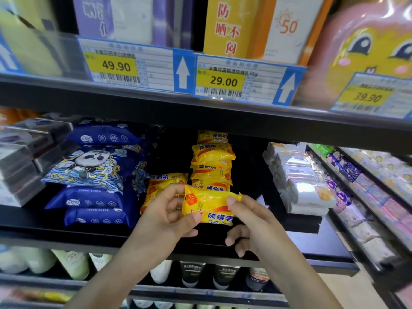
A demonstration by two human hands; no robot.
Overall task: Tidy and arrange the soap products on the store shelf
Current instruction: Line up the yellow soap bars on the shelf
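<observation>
Soap in a yellow wrapper, the held soap bar point(208, 208), is up in front of the black middle shelf point(66, 228), gripped from both ends. The left hand point(169, 217) curls round its left end, thumb on the lower front of the wrapper. The right hand point(249, 221) pinches the upper right corner with thumb and forefinger, its other fingers loosely curled below the bar and touching nothing. Just behind the held bar stands a stack of yellow soaps point(211, 161), and to the left of that stack another yellow soap point(165, 186) lies tilted. Further left of the stack sit blue panda-print packs point(95, 170); to its right, white wrapped packs point(298, 181). Above the stack, price tags point(223, 81) read 49.90 and 29.00.
</observation>
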